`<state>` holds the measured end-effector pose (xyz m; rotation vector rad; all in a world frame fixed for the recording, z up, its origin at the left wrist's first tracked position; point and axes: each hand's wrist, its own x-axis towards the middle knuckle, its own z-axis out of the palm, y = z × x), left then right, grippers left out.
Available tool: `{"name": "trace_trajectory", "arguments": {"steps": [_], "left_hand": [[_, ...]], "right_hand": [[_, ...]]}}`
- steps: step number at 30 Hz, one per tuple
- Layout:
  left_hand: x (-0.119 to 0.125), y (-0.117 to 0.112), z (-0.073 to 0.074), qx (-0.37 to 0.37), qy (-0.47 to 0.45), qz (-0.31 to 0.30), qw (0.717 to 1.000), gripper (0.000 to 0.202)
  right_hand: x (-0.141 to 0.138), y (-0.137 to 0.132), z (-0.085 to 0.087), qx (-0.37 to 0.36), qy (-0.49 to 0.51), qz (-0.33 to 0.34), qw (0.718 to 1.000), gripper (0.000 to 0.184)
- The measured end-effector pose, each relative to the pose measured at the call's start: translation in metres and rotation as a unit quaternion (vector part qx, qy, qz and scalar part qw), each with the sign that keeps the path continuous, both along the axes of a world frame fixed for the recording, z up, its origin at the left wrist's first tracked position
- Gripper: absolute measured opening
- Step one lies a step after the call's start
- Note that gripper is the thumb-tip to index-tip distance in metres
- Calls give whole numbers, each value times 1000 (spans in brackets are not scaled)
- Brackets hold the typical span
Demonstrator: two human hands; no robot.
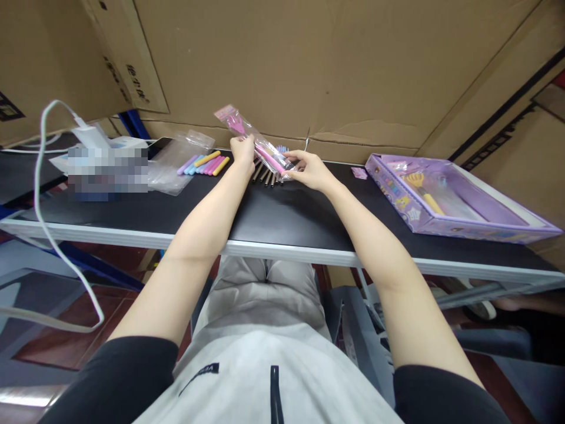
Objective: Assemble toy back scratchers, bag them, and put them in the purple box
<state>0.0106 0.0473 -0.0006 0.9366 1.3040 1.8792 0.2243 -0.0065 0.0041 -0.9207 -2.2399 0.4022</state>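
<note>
My left hand [243, 150] and my right hand [308, 168] both hold a clear plastic packet [253, 138] with pink items inside and a pink header tab at its far end. The left fingers pinch the packet's middle; the right fingers are closed on its near end. The packet tilts up and away over the far part of the black table [282, 218]. Several dark thin sticks [265, 175] lie on the table right under the packet. A row of pastel sticks [205, 164] in purple, blue, pink and yellow lies just left of my left hand.
An empty clear bag [176, 159] lies beside the pastel sticks. A white charger with a cable [90, 135] sits far left. A purple toy box [441, 200] with a clear window rests at the right. Cardboard walls [309, 65] stand behind the table.
</note>
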Motion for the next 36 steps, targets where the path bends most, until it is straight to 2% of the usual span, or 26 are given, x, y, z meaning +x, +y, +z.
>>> {"name": "trace_trajectory", "arguments": {"steps": [3,6,9,13,17,24,28,32,34,36], "left_hand": [[8,-13,5,-43,-84,26,995,21],[15,-26,11,-55,-79,9,995,22],[23,-34,13,-56,-72,-21,996,23],[37,-43,10,-47,-65,-90,993,23],[49,-50,8,-48,-62,-136,988,27],[54,-53,8,-39,-51,-187,980,15],[53,-53,9,-49,-25,-205,977,16],[54,-56,11,-72,3,-200,977,12],[56,-59,12,-78,8,-199,977,12],[57,-61,13,-82,20,-197,977,16]], "right_hand": [[1,1,0,-7,1,-13,1000,65],[3,4,-2,-3,2,-21,1000,64],[4,8,-4,20,-1,-31,999,62],[8,15,-10,58,-14,-42,997,65],[12,19,-13,57,-34,-44,997,63],[14,16,-3,64,-54,-93,992,48],[30,15,15,75,-49,-124,988,36],[66,-1,52,66,-17,-181,981,32],[87,-16,73,53,-25,-234,971,33],[107,-34,91,52,-38,-316,947,39]]}}
